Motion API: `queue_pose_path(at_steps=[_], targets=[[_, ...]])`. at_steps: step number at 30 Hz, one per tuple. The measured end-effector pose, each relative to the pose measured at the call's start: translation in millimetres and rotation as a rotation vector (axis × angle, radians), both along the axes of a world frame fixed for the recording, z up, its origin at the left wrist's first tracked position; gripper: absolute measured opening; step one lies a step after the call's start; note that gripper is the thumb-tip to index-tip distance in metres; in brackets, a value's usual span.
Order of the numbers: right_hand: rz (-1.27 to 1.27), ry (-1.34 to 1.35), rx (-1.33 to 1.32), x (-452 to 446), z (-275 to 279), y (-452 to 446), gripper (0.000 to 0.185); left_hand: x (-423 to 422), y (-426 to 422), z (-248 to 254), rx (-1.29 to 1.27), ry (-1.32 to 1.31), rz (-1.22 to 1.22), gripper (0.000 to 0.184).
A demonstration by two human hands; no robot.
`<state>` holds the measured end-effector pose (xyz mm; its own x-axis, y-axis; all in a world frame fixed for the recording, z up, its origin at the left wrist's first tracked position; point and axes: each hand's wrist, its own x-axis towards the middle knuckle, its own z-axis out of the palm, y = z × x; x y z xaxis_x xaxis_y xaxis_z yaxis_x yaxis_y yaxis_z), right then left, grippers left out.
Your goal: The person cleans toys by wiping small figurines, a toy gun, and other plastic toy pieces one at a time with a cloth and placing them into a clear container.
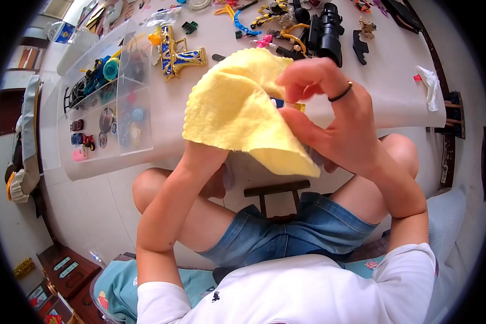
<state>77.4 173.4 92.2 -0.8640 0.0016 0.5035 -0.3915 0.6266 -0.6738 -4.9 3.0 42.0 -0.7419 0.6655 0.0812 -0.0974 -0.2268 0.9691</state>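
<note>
The yellow cloth is hanging at the near edge of the table, lying left of the right hand, its loose corner pointing near and right. That hand is curving half open, thumb and fingers standing apart; whether it's gripping, I can't tell. In the gap, a blue-and-gold piece is peeking out, seemingly lying left to right. The left forearm is running under the cloth, hiding the left hand and its grip.
</note>
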Motion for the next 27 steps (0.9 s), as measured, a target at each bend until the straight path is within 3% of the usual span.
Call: queue_pose_path(at_steps=[5,8,12,14,16,19,20,25,27], targets=[[0.049,0.011,0.061,-2.4,0.8,0.7,0.029,4.8,6.2,-2.8,0.184,-0.395,0.062,0.033],[0.068,0.040,0.060,-2.2,1.0,0.1,0.027,2.4,3.5,-8.8,0.209,-0.554,-0.051,0.037],[0.064,-0.089,-0.278,-0.6,3.3,2.2,0.019,9.5,10.4,2.5,0.263,-0.665,-0.108,0.038],[0.021,-0.140,-0.596,0.7,-0.7,-3.0,0.014,14.1,9.5,-4.3,0.163,-0.353,-0.068,0.048],[0.024,-0.091,-0.589,-3.1,-13.9,-2.7,0.012,18.5,13.8,-3.0,-0.014,-0.078,0.007,0.056],[-0.026,-0.070,-0.451,-2.9,-12.6,-6.3,0.012,19.4,18.1,-1.6,0.004,-0.175,0.115,0.053],[-0.021,-0.116,-0.483,-1.4,-3.2,-5.9,0.012,20.6,20.1,4.2,0.108,-0.383,0.176,0.042],[-0.010,-0.221,-0.625,2.4,2.6,-1.8,0.014,15.7,15.8,3.2,0.080,-0.168,0.100,0.047],[-0.062,-0.148,-0.506,-0.2,2.1,3.2,0.012,15.7,16.4,4.1,0.097,-0.153,0.063,0.050]])
